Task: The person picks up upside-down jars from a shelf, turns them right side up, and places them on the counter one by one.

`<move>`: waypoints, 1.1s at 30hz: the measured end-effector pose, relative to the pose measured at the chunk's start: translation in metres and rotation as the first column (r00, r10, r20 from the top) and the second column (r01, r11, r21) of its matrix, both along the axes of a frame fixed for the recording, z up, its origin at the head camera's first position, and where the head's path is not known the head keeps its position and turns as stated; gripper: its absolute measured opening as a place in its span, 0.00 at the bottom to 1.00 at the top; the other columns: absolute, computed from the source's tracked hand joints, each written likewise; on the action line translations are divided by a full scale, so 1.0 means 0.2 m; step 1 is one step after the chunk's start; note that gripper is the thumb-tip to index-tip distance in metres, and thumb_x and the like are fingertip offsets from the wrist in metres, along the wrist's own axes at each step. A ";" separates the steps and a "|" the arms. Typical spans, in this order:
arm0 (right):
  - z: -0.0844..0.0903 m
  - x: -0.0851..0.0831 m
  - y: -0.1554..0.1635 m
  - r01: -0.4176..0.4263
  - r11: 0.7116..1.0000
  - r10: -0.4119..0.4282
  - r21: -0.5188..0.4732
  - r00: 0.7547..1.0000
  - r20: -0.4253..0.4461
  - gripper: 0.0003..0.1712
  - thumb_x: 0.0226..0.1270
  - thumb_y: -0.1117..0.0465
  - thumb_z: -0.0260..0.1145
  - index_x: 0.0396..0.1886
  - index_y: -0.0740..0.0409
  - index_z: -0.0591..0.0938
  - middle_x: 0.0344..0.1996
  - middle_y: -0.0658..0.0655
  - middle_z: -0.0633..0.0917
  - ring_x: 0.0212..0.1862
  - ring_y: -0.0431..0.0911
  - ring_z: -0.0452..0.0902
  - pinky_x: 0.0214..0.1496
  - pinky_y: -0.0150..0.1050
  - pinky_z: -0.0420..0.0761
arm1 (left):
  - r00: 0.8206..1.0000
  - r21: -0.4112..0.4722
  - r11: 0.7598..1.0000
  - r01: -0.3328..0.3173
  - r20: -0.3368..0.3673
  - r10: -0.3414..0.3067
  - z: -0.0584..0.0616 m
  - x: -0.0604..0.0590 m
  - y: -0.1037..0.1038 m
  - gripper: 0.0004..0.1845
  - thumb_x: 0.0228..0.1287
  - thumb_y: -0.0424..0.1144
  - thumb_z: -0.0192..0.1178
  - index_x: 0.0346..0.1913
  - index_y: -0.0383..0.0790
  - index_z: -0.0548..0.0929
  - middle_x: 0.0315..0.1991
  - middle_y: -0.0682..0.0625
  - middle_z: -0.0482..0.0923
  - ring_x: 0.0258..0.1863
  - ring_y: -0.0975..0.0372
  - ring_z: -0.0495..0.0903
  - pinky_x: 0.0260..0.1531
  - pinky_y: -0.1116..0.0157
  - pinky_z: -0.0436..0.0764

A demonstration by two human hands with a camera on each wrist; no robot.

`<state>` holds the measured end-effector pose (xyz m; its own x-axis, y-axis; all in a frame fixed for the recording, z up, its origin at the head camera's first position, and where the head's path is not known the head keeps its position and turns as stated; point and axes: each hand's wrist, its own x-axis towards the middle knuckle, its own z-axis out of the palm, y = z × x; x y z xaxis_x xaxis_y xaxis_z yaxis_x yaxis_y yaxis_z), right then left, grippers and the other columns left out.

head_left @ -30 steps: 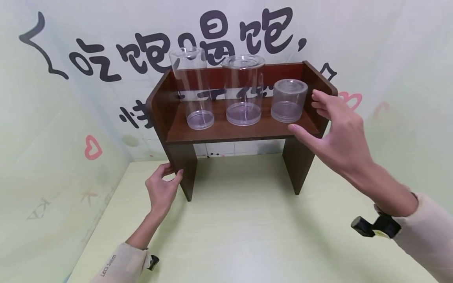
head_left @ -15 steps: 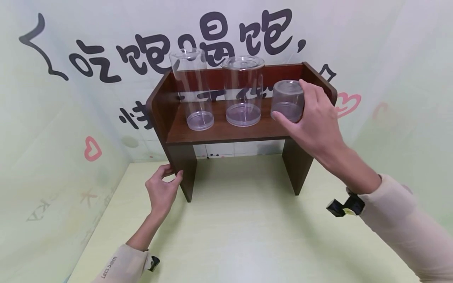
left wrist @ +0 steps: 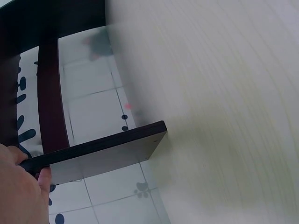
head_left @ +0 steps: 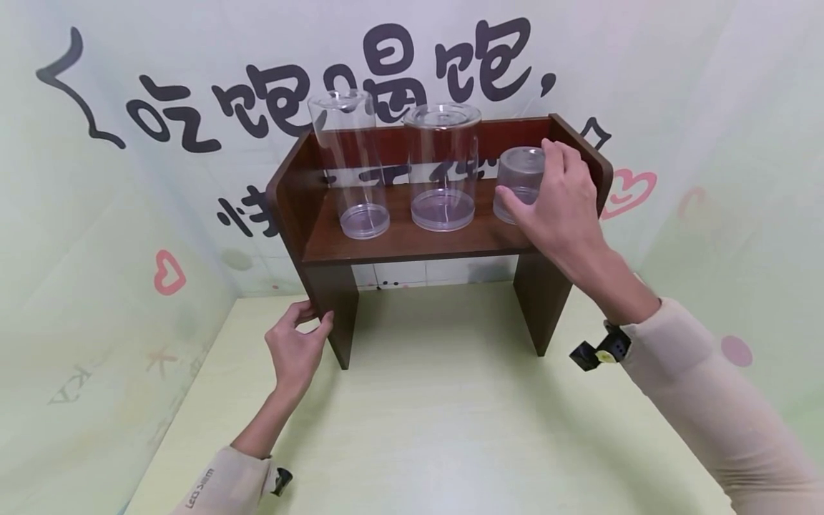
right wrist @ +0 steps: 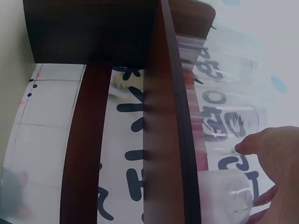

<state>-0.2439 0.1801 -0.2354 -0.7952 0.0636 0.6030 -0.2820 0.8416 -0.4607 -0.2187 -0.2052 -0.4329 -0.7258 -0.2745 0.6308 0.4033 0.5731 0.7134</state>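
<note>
Head: short jar (head_left: pixel 518 175) within right hand (head_left: pixel 566 204), seemingly gripped.

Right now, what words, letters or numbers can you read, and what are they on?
"吃饱喝饱," on the back wall.
"快" below it; the shelf hides much of that line.
"Lets" on the left sleeve; the next word is blurred.
Pale "K" on the left wall; other letters too faint.
Clear containers: none.

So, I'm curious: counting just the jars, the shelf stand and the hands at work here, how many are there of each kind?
Clear jars: 3
Brown shelf stand: 1
Hands: 2
Total: 6
</note>
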 end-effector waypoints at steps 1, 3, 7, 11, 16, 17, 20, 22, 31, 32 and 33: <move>0.00 -0.01 0.00 0.003 1.000 -0.003 -0.001 1.000 0.002 0.50 0.68 0.48 0.74 0.80 0.67 0.63 0.75 0.70 0.68 0.72 0.65 0.67 0.71 0.64 0.77 | 1.000 0.000 1.000 0.001 0.001 -0.001 0.00 0.00 0.00 0.13 0.56 0.29 0.77 0.43 0.29 0.88 0.37 0.36 0.90 0.37 0.43 0.91 0.47 0.81 0.76; -0.01 -0.03 0.00 0.009 1.000 -0.008 -0.006 1.000 0.008 0.50 0.68 0.49 0.73 0.80 0.68 0.63 0.75 0.70 0.68 0.72 0.66 0.67 0.71 0.63 0.77 | 1.000 0.002 1.000 0.003 0.005 -0.003 0.00 0.00 0.00 0.13 0.56 0.29 0.77 0.44 0.29 0.88 0.38 0.36 0.90 0.37 0.43 0.91 0.48 0.81 0.76; -0.02 -0.06 0.01 0.015 1.000 -0.015 -0.021 0.999 0.030 0.50 0.69 0.48 0.73 0.81 0.67 0.62 0.76 0.70 0.67 0.73 0.65 0.67 0.73 0.63 0.75 | 1.000 0.002 1.000 0.007 0.008 -0.007 0.00 0.00 0.00 0.13 0.57 0.29 0.77 0.44 0.29 0.88 0.38 0.36 0.90 0.38 0.44 0.91 0.47 0.81 0.77; -0.02 -0.09 0.01 0.023 0.999 -0.021 -0.030 0.999 0.048 0.50 0.68 0.48 0.73 0.81 0.67 0.62 0.75 0.70 0.67 0.72 0.65 0.67 0.74 0.64 0.73 | 1.000 0.007 1.000 0.004 0.012 -0.004 0.00 0.00 0.00 0.13 0.56 0.28 0.77 0.43 0.28 0.88 0.37 0.36 0.90 0.37 0.44 0.91 0.47 0.79 0.77; -0.02 -0.13 0.00 0.033 0.999 -0.031 -0.025 0.998 0.057 0.50 0.68 0.48 0.72 0.80 0.67 0.62 0.76 0.70 0.67 0.73 0.64 0.67 0.74 0.62 0.74 | 1.000 0.012 1.000 0.006 0.011 -0.006 0.00 0.00 0.00 0.13 0.56 0.28 0.77 0.43 0.28 0.88 0.37 0.36 0.90 0.37 0.44 0.91 0.47 0.79 0.78; -0.02 -0.13 0.00 0.034 0.999 -0.033 -0.022 0.998 0.058 0.50 0.69 0.48 0.72 0.81 0.67 0.62 0.76 0.70 0.67 0.73 0.64 0.67 0.74 0.62 0.74 | 1.000 0.011 1.000 0.007 0.010 -0.007 0.00 0.00 0.00 0.13 0.56 0.28 0.77 0.43 0.28 0.88 0.37 0.36 0.90 0.37 0.44 0.91 0.47 0.79 0.78; -0.02 -0.13 0.01 0.037 0.999 -0.036 -0.015 0.997 0.064 0.49 0.70 0.48 0.71 0.81 0.66 0.62 0.76 0.70 0.67 0.74 0.64 0.66 0.74 0.61 0.75 | 1.000 0.008 1.000 0.009 0.008 -0.009 0.00 0.00 0.00 0.13 0.56 0.28 0.77 0.43 0.28 0.88 0.38 0.36 0.90 0.37 0.44 0.91 0.48 0.80 0.78; -0.03 -0.13 0.01 0.038 0.999 -0.037 -0.012 0.997 0.063 0.49 0.70 0.47 0.70 0.81 0.66 0.63 0.76 0.69 0.67 0.74 0.64 0.66 0.73 0.60 0.76 | 1.000 0.008 1.000 0.011 0.008 -0.011 0.00 0.00 0.01 0.13 0.56 0.28 0.77 0.43 0.29 0.88 0.38 0.36 0.90 0.38 0.44 0.91 0.48 0.80 0.77; -0.03 -0.11 0.01 0.007 1.000 -0.006 -0.012 1.000 0.029 0.46 0.69 0.48 0.71 0.77 0.69 0.67 0.73 0.71 0.70 0.71 0.64 0.68 0.71 0.62 0.78 | 1.000 0.008 1.000 0.001 0.012 -0.001 0.00 0.00 0.01 0.12 0.56 0.28 0.77 0.43 0.29 0.88 0.37 0.36 0.90 0.38 0.44 0.91 0.48 0.79 0.77; -0.03 -0.10 0.01 0.002 1.000 -0.001 -0.009 1.000 0.024 0.45 0.69 0.49 0.71 0.77 0.70 0.68 0.73 0.71 0.70 0.71 0.64 0.68 0.70 0.62 0.78 | 1.000 0.008 1.000 0.000 0.014 0.000 0.00 0.00 0.01 0.12 0.56 0.28 0.77 0.43 0.29 0.88 0.37 0.36 0.90 0.38 0.44 0.91 0.48 0.79 0.77; -0.03 -0.10 0.01 -0.005 1.000 0.005 -0.004 1.000 0.020 0.45 0.69 0.49 0.72 0.77 0.70 0.68 0.73 0.71 0.70 0.71 0.64 0.68 0.70 0.63 0.78 | 1.000 0.010 1.000 -0.001 0.016 0.001 0.00 0.00 0.01 0.12 0.56 0.28 0.77 0.43 0.29 0.88 0.37 0.36 0.90 0.38 0.44 0.91 0.48 0.79 0.78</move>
